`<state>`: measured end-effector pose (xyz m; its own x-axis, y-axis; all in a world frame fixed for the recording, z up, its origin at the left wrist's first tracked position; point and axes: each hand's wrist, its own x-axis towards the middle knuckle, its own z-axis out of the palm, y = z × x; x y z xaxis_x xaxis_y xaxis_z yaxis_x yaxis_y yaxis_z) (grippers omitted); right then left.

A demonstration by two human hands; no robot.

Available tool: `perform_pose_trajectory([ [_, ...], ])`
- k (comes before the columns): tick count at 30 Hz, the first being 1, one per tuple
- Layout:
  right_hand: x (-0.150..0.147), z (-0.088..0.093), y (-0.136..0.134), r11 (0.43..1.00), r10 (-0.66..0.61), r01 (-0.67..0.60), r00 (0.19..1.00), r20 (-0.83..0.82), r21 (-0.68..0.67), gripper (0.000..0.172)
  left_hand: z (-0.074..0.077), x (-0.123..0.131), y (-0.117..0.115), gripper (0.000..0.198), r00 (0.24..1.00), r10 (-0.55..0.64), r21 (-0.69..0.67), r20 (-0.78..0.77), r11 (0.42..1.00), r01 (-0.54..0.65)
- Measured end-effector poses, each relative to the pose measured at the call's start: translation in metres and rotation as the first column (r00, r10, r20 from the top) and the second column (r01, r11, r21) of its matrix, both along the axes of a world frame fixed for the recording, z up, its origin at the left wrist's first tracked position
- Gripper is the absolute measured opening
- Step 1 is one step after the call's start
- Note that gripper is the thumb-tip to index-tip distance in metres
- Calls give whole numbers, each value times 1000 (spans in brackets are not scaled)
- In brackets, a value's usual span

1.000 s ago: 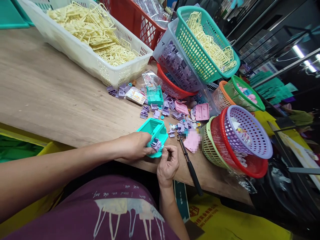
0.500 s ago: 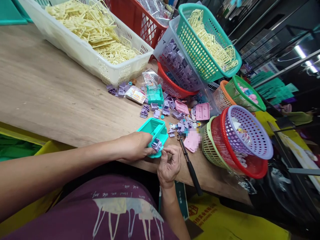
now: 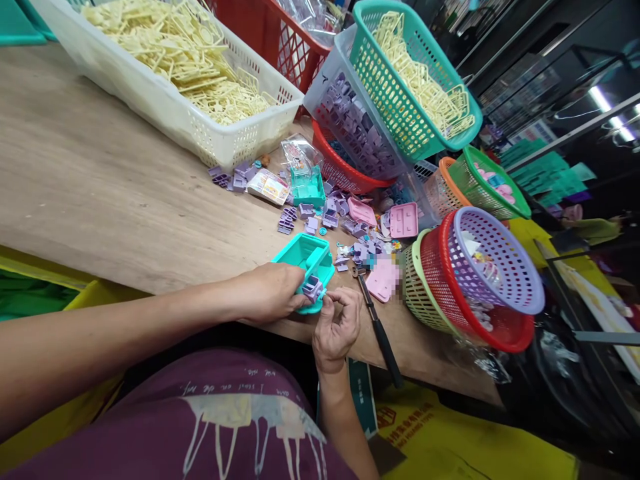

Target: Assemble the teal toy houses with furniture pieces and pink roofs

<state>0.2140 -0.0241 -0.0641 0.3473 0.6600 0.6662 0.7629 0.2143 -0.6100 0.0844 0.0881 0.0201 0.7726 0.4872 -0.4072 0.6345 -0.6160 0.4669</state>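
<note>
At the table's front edge, my left hand [image 3: 267, 290] is closed around a teal plastic box [image 3: 326, 270] with an inner divider. A small purple plastic part [image 3: 313, 287] sits in the box's near end, beside my left fingertips. My right hand [image 3: 337, 328] has its thumb and forefinger pinched at the near right corner of the box. A tiny light-teal piece [image 3: 323, 293] shows at those fingertips; its exact kind is too small to make out.
Loose purple parts [image 3: 330, 219], pink lids [image 3: 403, 220] and another teal box [image 3: 309, 188] lie beyond my hands. A black-handled tool [image 3: 384, 347] lies to the right, near stacked baskets [image 3: 435, 280]. A white crate [image 3: 220, 143] of cream parts stands behind.
The view has shifted slightly, so everything sits a little further left and up. Both hands keep their hold at the teal box, with almost no movement.
</note>
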Motion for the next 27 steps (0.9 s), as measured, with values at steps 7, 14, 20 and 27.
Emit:
perform_pose_trajectory([
  [7, 5, -11, -4, 995, 41, -59, 980, -194, -83, 10, 4, 3, -4, 31, 999, -11, 36, -40, 999, 12],
  [14, 2, -19, -5, 999, 40, -38, 975, -218, 13, 8, 5, 6, -8, 28, 999, -9, 33, -51, 999, 11],
  [20, -2, -26, -5, 996, 86, -67, 935, -345, 65, 10, 7, 8, -10, 27, 998, -21, 42, -65, 999, 24],
  [27, -5, -27, -6, 996, 76, -54, 928, -364, 70, 8, 4, 8, -8, 28, 997, -25, 52, -73, 998, 29],
])
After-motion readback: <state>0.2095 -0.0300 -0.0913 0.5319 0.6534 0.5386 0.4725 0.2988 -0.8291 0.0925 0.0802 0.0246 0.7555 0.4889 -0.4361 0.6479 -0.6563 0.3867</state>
